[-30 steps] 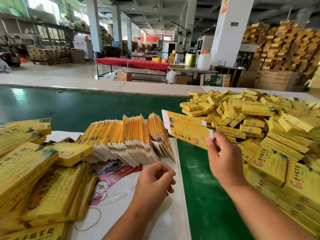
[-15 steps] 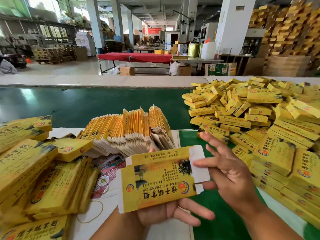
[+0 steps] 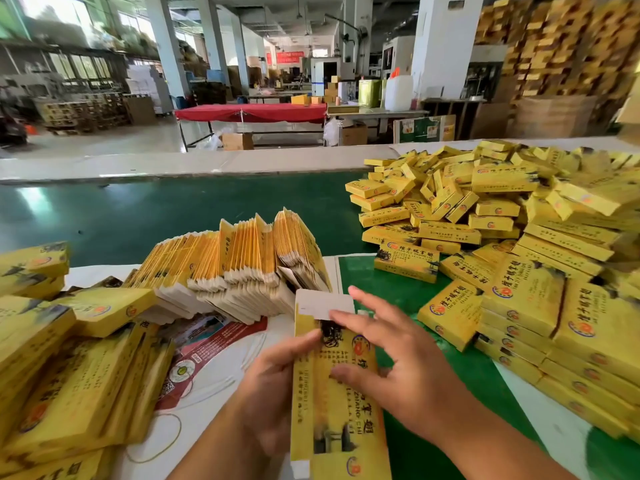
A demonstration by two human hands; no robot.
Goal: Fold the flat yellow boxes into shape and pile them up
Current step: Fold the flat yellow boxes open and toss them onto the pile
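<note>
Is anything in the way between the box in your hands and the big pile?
Nothing visible. The left hand holds the flat yellow cardboard box, the right hand touches it, and only bare green mat lies between it and the pile of folded yellow boxes.

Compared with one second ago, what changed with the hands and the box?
The right hand brought the flat box down from beside the folded pile; the left hand, idle before, now grips it. The box turned from crosswise to lengthwise, the right hand open on top. The fanned stack stayed put.
</note>
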